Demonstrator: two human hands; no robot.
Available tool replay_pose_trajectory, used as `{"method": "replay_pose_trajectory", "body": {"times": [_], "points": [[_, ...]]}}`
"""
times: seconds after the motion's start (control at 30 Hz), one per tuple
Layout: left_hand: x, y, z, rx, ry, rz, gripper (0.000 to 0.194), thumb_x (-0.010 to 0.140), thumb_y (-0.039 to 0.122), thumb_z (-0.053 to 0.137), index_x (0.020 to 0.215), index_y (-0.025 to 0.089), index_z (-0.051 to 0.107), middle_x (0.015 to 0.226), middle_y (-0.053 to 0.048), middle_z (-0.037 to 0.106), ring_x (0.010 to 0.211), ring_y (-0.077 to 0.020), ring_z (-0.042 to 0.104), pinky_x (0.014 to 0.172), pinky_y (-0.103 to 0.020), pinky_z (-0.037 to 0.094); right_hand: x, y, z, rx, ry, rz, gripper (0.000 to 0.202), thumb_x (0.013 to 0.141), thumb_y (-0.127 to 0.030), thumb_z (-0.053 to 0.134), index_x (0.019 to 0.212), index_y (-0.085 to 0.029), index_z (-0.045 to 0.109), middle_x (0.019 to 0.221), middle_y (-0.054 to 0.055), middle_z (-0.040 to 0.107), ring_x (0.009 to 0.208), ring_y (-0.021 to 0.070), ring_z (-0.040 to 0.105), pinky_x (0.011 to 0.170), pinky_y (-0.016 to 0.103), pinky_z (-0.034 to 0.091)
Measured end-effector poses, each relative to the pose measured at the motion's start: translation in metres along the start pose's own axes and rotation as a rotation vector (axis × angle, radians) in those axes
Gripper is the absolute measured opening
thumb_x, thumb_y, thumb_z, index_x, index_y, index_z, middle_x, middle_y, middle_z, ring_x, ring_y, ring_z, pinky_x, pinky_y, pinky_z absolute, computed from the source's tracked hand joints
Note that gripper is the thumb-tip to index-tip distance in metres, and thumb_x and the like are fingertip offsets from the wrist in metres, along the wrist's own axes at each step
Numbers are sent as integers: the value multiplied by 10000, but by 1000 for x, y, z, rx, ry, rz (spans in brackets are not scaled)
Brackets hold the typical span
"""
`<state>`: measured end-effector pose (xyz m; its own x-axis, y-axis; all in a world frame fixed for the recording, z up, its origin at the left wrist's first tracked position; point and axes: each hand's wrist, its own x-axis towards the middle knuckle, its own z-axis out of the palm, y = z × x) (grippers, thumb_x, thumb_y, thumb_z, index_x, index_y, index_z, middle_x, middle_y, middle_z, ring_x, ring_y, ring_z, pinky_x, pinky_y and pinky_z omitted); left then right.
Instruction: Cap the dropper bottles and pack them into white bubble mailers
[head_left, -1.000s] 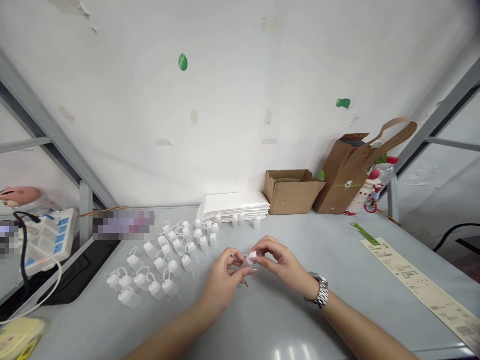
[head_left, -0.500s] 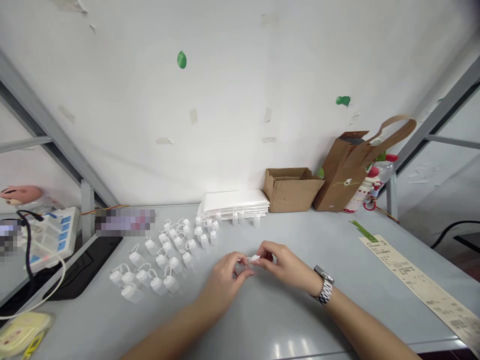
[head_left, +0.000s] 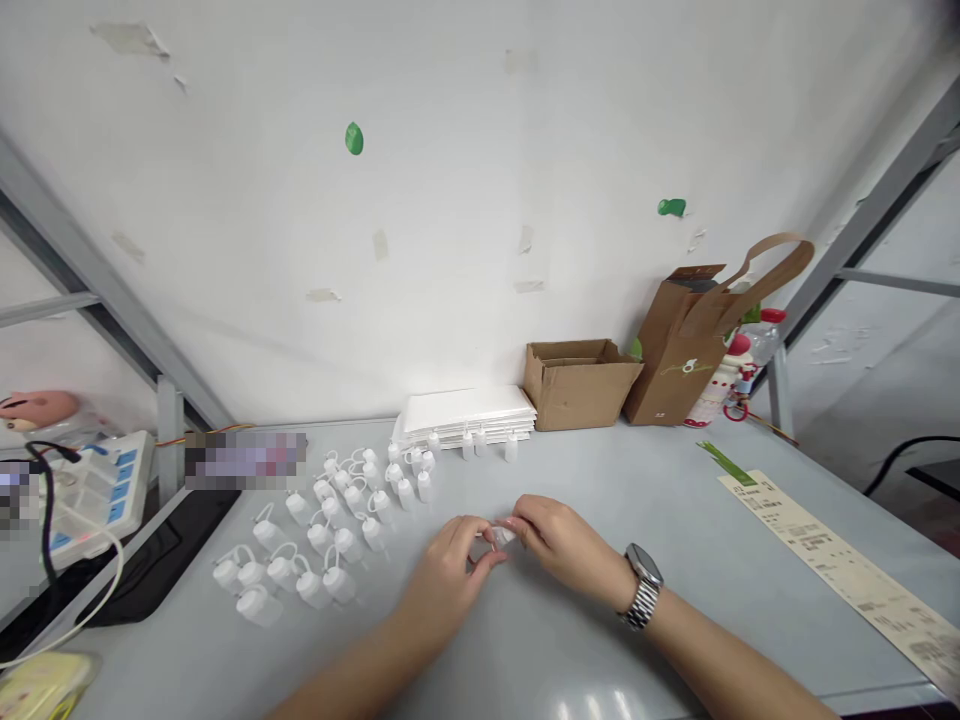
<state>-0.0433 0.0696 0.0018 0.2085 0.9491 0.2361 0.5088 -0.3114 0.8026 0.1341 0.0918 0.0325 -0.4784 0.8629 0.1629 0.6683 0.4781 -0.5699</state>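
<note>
Near the middle of the grey table, a small clear-white bottle is pinched between both hands. My left hand holds it from the left with thumb and fingertips. From the right, my right hand has its fingertips closed at the bottle's upper side; that contact is partly hidden. Several small white bottles with looped caps stand in a group to the left of my hands. A few more bottles stand upright beyond my hands, before a stack of white packets.
An open cardboard box and a brown paper bag stand at the back right. A long printed paper strip lies on the right. At the left are a black phone-like slab and a power strip.
The view has shifted slightly. My right fingers have moved a little left over the bottle, and the bottle has turned between my hands.
</note>
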Motion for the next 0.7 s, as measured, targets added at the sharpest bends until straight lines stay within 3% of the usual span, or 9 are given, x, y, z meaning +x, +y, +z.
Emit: {"method": "replay_pose_trajectory", "body": {"times": [0.1, 0.23, 0.43, 0.53, 0.7], "points": [[1, -1, 0, -7, -1, -32, 63, 744, 206, 582, 787, 249, 565, 808, 19, 644, 708, -159, 589, 691, -284, 467, 1, -1, -1, 27, 9, -12, 197, 913, -282, 430, 799, -186, 558, 751, 23, 616, 658, 147, 549, 605, 259, 421], [4, 1, -2, -35, 3, -122, 63, 725, 229, 604, 766, 249, 560, 804, 27, 641, 676, -157, 591, 645, -270, 469, 0, 1, -6, 17, -13, -154, 111, 898, -212, 461, 948, -194, 558, 896, 42, 626, 792, 159, 571, 698, 269, 439], [2, -1, 1, -9, 0, -38, 63, 721, 204, 596, 761, 246, 571, 783, 15, 639, 710, -171, 583, 668, -281, 462, 0, 5, 7, -199, 14, -139, 268, 943, -235, 342, 779, -173, 545, 735, 39, 597, 653, 162, 538, 599, 271, 397], [2, -1, 1, 11, -1, -15, 60, 725, 203, 592, 756, 245, 563, 778, 15, 633, 706, -170, 573, 682, -287, 456, 0, 4, 8, -195, 21, -101, 324, 955, -256, 310, 748, -177, 546, 695, 28, 591, 628, 154, 541, 587, 265, 390], [5, 2, -2, -15, -7, -140, 52, 727, 228, 586, 759, 241, 547, 794, 22, 623, 670, -156, 570, 644, -274, 460, -1, 1, -2, -118, -7, -164, 136, 906, -228, 454, 1002, -191, 543, 917, 47, 627, 805, 174, 576, 710, 281, 432]]}}
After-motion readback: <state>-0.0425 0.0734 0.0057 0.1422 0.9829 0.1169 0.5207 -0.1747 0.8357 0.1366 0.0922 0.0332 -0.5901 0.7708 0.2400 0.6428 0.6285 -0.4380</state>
